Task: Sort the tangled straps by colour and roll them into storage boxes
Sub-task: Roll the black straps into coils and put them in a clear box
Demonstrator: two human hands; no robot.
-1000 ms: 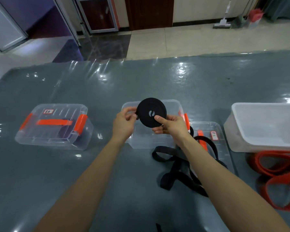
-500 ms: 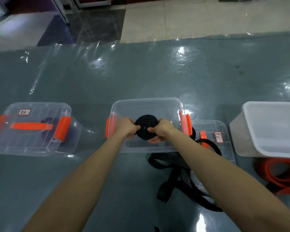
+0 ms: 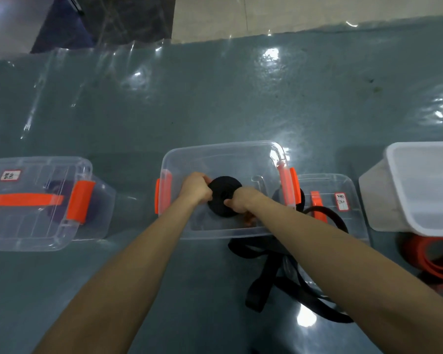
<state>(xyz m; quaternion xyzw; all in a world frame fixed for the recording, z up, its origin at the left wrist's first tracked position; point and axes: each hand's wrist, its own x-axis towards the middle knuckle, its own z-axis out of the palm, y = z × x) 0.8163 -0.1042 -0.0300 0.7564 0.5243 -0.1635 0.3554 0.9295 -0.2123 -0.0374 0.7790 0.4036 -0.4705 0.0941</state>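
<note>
A: While a black roll (image 3: 224,198) is gripped at its edges by the left hand (image 3: 196,189) and the right hand (image 3: 241,201), it is held low inside the open middle box (image 3: 220,146).
B: What is counted as done?
A: One black strap rolled; something purple is seen in the lidded box (image 3: 36,200) at left.
B: Left over?
A: Loose black strap (image 3: 264,284) just beside the box, orange straps (image 3: 435,259) by the white tub (image 3: 420,187): not yet rolled.

Both bare forearms stretch forward and converge. The left hand (image 3: 196,187) and right hand (image 3: 239,201) grip the black strap roll (image 3: 223,194) from opposite sides, fingers curled.
</note>
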